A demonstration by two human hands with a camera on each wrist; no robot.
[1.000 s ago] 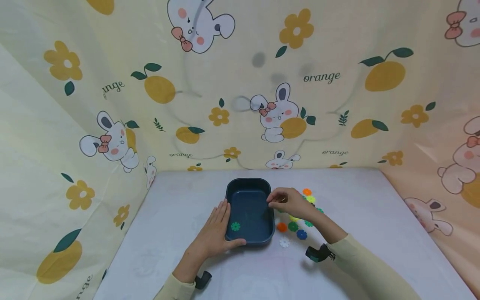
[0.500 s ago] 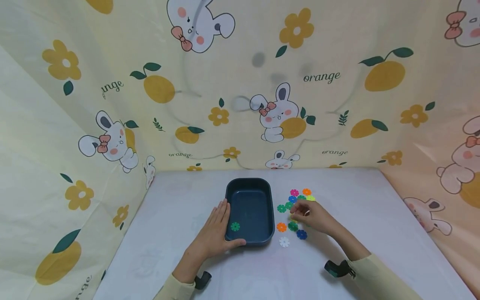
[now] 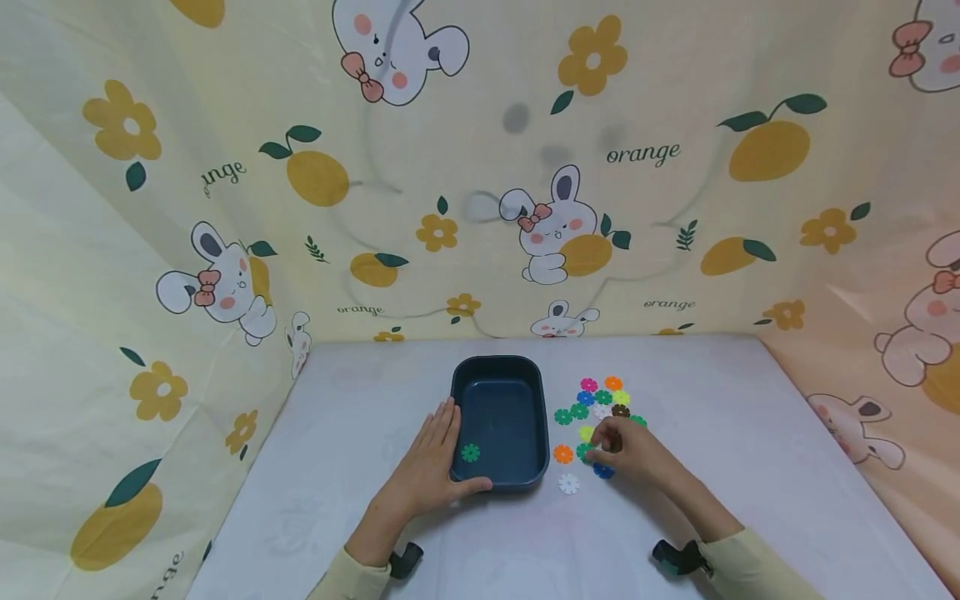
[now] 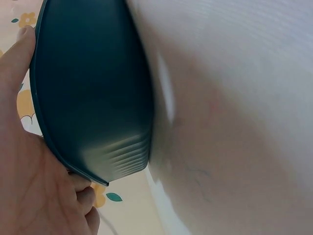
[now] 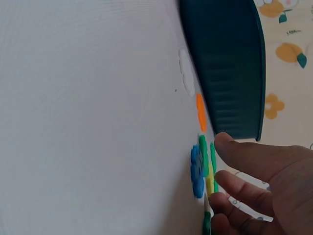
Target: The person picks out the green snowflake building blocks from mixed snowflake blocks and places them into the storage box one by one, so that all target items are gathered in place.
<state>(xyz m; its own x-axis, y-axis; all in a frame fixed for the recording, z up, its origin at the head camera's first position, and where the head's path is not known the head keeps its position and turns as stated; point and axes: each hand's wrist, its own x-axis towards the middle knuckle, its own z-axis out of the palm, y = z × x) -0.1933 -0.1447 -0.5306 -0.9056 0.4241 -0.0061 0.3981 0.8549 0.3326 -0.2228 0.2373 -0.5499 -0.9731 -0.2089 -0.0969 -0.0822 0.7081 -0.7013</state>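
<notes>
A dark blue plastic box sits on the white table, with one green snowflake disc inside. My left hand rests along the box's left side, fingers straight and thumb on the front rim. In the left wrist view the palm is at the box's rim. To the right of the box lie several flat plastic snowflake discs in mixed colours. My right hand is low over them, thumb and fingers apart, with nothing between them. Its thumb is closest to a green disc and a blue disc.
An orange disc and a white disc lie near the box's right wall. Pink, brown and other discs spread farther back. Behind the table hangs a printed cloth with rabbits and oranges.
My right hand has moved from the box's right rim back to the discs, then slightly nearer the front. The left hand and the box have stayed in place.
</notes>
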